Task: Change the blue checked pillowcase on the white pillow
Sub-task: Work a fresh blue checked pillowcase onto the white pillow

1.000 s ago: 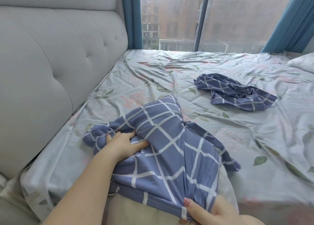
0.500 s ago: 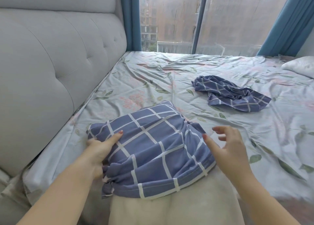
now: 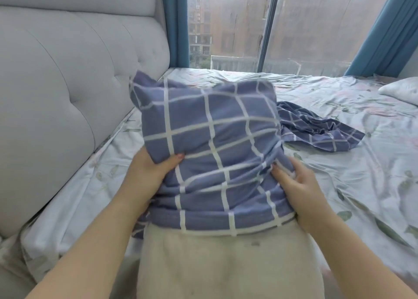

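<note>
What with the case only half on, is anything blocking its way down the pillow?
Nothing visible does. The left hand and right hand grip the pillowcase at its sides; below its hem the white pillow is bare.

The cream-white soft pillow (image 3: 226, 264) runs off the bottom edge, its far half hidden inside the motion-blurred blue checked fabric pillowcase (image 3: 210, 136). Fingers of the left hand (image 3: 147, 174) lie hidden behind that cloth.
</note>
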